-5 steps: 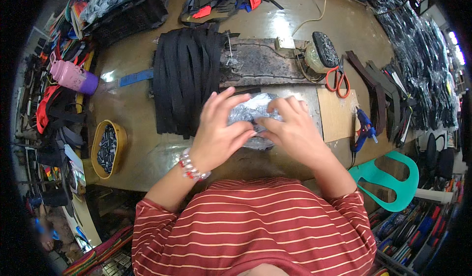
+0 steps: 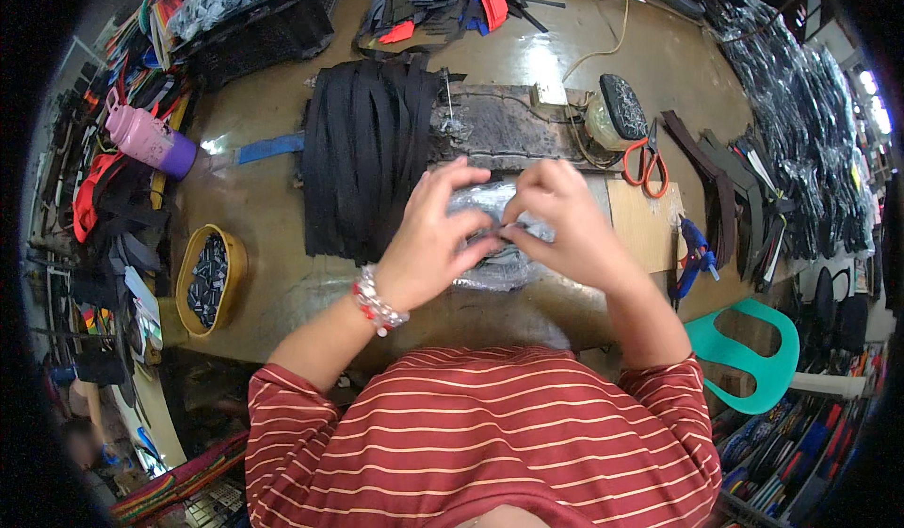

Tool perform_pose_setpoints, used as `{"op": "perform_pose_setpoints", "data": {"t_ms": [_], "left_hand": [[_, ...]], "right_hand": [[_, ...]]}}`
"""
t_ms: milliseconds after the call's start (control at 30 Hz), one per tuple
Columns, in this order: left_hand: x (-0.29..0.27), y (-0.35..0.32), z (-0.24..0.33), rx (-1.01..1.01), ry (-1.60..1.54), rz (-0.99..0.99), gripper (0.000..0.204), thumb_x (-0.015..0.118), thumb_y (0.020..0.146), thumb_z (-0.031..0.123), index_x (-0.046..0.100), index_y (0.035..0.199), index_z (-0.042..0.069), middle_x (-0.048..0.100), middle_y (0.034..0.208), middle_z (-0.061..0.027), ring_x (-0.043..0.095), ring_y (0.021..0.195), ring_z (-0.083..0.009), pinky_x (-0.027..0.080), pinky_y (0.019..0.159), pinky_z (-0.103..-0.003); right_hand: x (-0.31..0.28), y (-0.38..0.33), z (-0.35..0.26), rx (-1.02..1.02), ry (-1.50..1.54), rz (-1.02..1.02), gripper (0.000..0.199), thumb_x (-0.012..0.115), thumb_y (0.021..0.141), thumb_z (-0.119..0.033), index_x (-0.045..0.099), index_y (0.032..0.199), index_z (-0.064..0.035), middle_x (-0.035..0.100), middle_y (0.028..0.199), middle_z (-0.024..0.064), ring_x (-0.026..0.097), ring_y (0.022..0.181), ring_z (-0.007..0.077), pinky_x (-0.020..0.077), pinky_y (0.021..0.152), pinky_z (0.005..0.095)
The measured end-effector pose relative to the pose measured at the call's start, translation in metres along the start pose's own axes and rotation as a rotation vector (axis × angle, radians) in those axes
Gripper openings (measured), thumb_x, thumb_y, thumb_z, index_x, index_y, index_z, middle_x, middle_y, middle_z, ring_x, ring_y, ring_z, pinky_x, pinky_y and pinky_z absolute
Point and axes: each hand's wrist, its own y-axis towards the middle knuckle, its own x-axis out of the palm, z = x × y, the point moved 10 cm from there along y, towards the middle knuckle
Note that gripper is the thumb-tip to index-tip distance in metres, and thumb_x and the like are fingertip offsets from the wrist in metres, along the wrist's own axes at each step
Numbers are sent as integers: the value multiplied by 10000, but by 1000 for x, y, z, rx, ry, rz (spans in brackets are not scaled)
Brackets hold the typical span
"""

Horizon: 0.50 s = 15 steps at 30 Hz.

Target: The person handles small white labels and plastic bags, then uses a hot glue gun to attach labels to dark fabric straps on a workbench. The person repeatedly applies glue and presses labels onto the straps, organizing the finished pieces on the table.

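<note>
Hands (image 2: pixel 508 232) unmoved, plastic bag (image 2: pixel 499 269) half-hidden.

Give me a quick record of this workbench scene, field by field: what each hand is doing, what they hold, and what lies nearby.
Left hand: gripping the clear crinkled plastic bag
Right hand: pinching the same bag, fingertips meeting the left hand's
Left of hands: pile of black fabric straps
Right of hands: orange-handled scissors, blue glue gun
Far left: pink bottle with purple base, yellow bowl of dark pieces
Surface: brown worktable
</note>
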Motion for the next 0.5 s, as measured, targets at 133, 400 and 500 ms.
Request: {"op": "perform_pose_setpoints", "data": {"t_ms": [133, 400, 500], "left_hand": [[-46, 14, 14, 79, -304, -62, 176, 715, 807, 173, 631, 882, 38, 568, 1022, -119, 585, 988, -231, 474, 853, -330], [-73, 37, 55, 88, -166, 225, 214, 703, 803, 123, 623, 967, 11, 610, 830, -96, 622, 709, -219, 498, 643, -319], [-98, 44, 65, 228, -297, 313, 134, 619, 829, 14, 652, 959, 23, 637, 869, -89, 626, 706, -195, 495, 621, -275]], "right_hand": [[-36, 23, 3, -8, 749, 187, 143, 653, 810, -117, 558, 871, -28, 600, 917, 89, 566, 896, 167, 439, 806, 317], [-65, 47, -30, -142, 651, 371, 443, 687, 814, -163, 441, 1150, -13, 534, 1162, 136, 541, 1025, 174, 419, 924, 331], [-27, 41, -23, -13, 1171, 257, 757, 798, 709, -248, 364, 1296, -49, 485, 1216, 157, 496, 1109, 220, 397, 958, 349]]}}
